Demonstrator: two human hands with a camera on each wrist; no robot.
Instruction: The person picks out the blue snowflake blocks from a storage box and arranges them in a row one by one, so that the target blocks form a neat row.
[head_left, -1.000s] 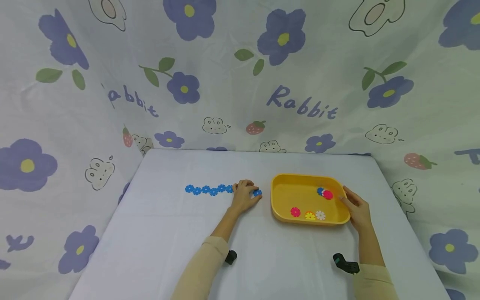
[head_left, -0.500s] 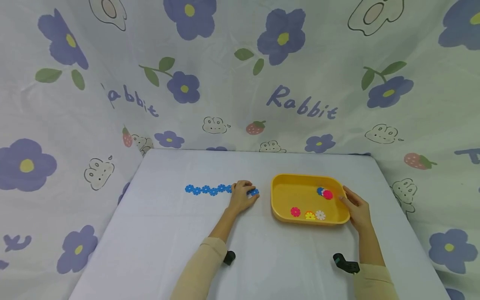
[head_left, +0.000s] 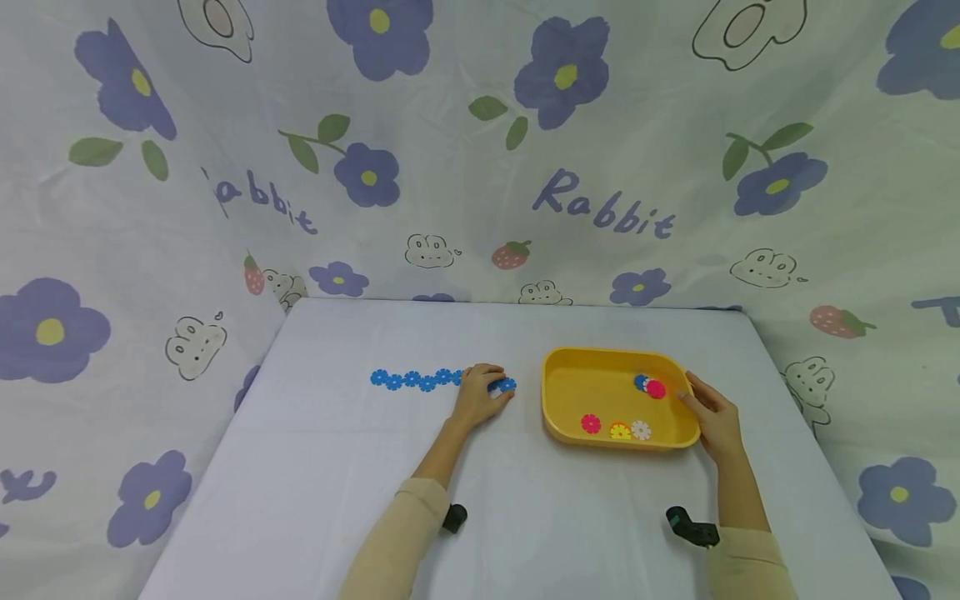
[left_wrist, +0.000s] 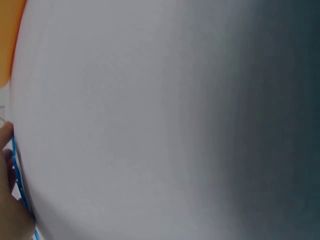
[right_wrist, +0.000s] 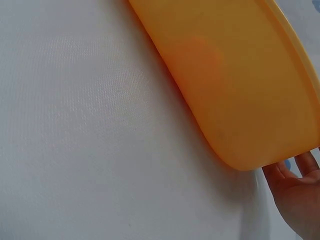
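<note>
Blue flower-shaped discs (head_left: 412, 379) lie in a wavy row on the white table. My left hand (head_left: 477, 400) is over the right end of that row, hiding part of it. Its thumb and fingers pinch a blue flower disc (head_left: 507, 384) at that end. In the left wrist view, blue disc edges (left_wrist: 19, 182) show beside the left hand's fingers. My right hand (head_left: 716, 421) grips the right rim of a yellow tray (head_left: 585, 364), thumb on the inside. Inside the tray lie a pink disc (head_left: 591, 424), a yellow disc (head_left: 620, 431), a white disc (head_left: 641, 430) and a small overlapping cluster (head_left: 656, 389).
The white tabletop (head_left: 315, 492) stretches in front of both arms. Behind it and at the sides hangs a patterned cloth (head_left: 450, 192) with flowers and rabbits. A black wrist device (head_left: 692, 528) sits by the right sleeve, another black device (head_left: 455, 518) by the left.
My left hand has slid slightly left, bringing the end blue disc closer to the row. The right hand and the tray have stayed still.
</note>
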